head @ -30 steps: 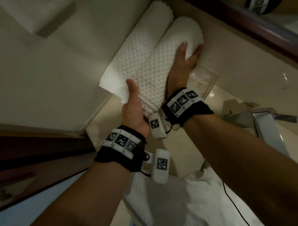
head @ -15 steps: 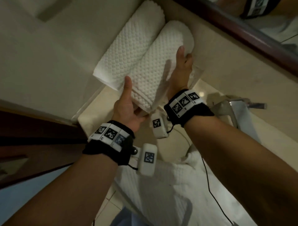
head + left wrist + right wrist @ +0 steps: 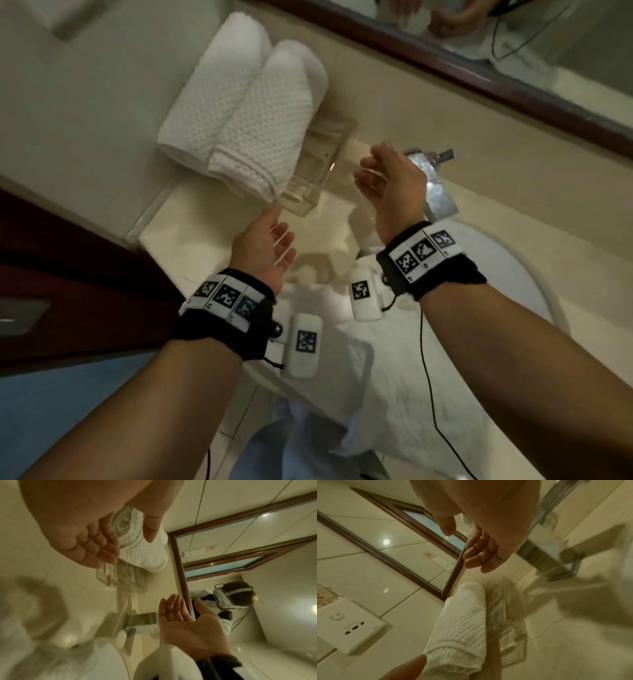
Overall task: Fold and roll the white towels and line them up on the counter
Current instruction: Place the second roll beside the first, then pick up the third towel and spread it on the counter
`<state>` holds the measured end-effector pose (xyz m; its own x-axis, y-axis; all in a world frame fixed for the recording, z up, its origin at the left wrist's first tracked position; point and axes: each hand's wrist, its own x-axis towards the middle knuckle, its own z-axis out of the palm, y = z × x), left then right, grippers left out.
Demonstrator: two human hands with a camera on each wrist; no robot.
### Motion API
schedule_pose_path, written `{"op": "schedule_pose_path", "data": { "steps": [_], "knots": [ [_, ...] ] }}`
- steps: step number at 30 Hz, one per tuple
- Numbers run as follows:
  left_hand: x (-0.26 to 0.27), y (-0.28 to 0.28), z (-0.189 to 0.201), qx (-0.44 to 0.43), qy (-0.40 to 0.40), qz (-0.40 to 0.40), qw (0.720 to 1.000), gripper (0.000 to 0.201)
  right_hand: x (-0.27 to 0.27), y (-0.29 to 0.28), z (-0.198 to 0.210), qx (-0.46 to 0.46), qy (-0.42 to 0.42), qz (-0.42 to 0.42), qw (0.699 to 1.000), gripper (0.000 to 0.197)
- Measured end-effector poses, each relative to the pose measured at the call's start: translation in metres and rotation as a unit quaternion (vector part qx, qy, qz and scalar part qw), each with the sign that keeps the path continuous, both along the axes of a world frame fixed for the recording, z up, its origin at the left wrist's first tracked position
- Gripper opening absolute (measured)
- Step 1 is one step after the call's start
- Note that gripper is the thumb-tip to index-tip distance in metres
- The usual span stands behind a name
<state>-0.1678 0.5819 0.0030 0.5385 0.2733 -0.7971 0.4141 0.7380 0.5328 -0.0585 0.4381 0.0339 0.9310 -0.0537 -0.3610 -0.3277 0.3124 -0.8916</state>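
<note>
Head view: both hands (image 3: 263,245) (image 3: 394,185) hover open, clear of rolled towels (image 3: 246,113).

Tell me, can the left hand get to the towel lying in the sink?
Probably yes. The left hand is open and holds nothing, and the loose towel lies just below it in the sink, with nothing seen between them.
</note>
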Motion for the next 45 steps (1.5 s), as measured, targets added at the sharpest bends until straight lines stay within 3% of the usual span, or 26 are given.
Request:
{"op": "schedule_pose_path", "data": {
  "steps": [6,12,15,23,27,30,33,35,37,38,40,43,44,45],
  "knots": [
    [-0.010,-0.061,-0.001,0.033,-0.021,-0.092,0.995,0.004,-0.042,-0.077,0.017,-0.023,-0.010,-0.070,0.997,0.006],
    [0.002,-0.121,-0.005,0.095,-0.039,-0.207,0.973,0.005,-0.062,-0.161,0.006,-0.079,0.008,-0.146,0.986,0.007],
    [0.014,-0.150,-0.009,0.132,-0.045,-0.250,0.958,0.006,-0.064,-0.200,-0.011,-0.154,0.022,-0.157,0.975,0.013],
    [0.061,-0.204,-0.043,0.245,-0.041,-0.333,0.910,0.005,-0.041,-0.276,-0.098,-0.334,0.102,-0.096,0.932,0.015],
    [0.085,-0.220,-0.077,0.332,-0.009,-0.400,0.854,0.017,-0.025,-0.299,-0.138,-0.399,0.153,-0.021,0.904,0.011],
    [0.100,-0.229,-0.101,0.363,0.016,-0.448,0.817,0.015,-0.010,-0.311,-0.158,-0.457,0.171,0.065,0.871,0.017],
    [0.113,-0.235,-0.119,0.399,0.016,-0.539,0.742,0.008,0.004,-0.319,-0.180,-0.505,0.174,0.180,0.826,0.019],
    [0.118,-0.236,-0.131,0.416,0.031,-0.592,0.690,0.015,0.010,-0.324,-0.193,-0.532,0.189,0.240,0.789,0.018],
    [0.121,-0.236,-0.148,0.442,0.040,-0.631,0.636,0.019,0.011,-0.329,-0.202,-0.527,0.208,0.279,0.776,0.029],
    [0.122,-0.237,-0.156,0.454,0.048,-0.658,0.599,0.022,0.010,-0.330,-0.205,-0.531,0.207,0.309,0.762,0.036],
    [0.122,-0.241,-0.166,0.478,0.083,-0.724,0.490,0.033,0.009,-0.332,-0.213,-0.550,0.187,0.381,0.719,0.049],
    [0.124,-0.249,-0.171,0.517,0.099,-0.783,0.330,0.038,0.005,-0.333,-0.224,-0.555,0.174,0.408,0.704,0.056],
    [0.125,-0.251,-0.172,0.527,0.096,-0.790,0.297,0.039,0.003,-0.333,-0.226,-0.557,0.170,0.397,0.709,0.056],
    [0.126,-0.251,-0.174,0.533,0.094,-0.792,0.282,0.041,0.002,-0.333,-0.227,-0.563,0.164,0.373,0.719,0.055]
  ]
}}
